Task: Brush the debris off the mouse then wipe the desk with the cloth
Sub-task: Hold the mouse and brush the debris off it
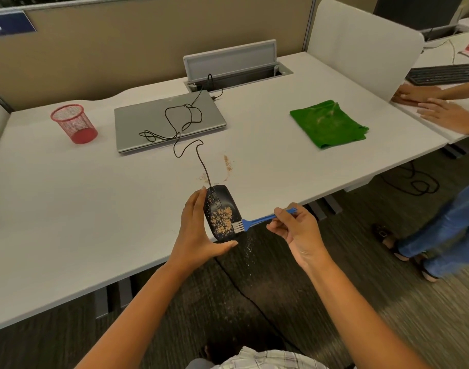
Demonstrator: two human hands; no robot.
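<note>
The brushing step is under way. In the lower centre of the frame the left hand (pixel 198 227) is gripping the mouse (pixel 222 211), its fingers (pixel 194 206) running along the mouse's left side and the thumb tucked under its near end, holding it at the worktop's (pixel 68 209) front edge. Tan debris (pixel 222 218) is covering much of the mouse's back. To the right, the right hand (pixel 291 227) is pinching the handle of a blue brush (pixel 257 219), fingers clamped on it, and the white bristles are touching the mouse's right edge. Grains are falling toward the floor (pixel 281 288) just below the bristles.

More debris is lying on the worktop beyond the mouse, beside its cable (pixel 190 129), which is trailing up over the closed laptop (pixel 169 121). The green cloth (pixel 326 123) is lying folded at upper right, well apart from both hands.

Judging from the thick patch left, brushing is far from finished. The next move is likely calling for more strokes across the back, away from the worktop, with the left hand holding the mouse steady. Wiping with the cloth is not yet begun.
</note>
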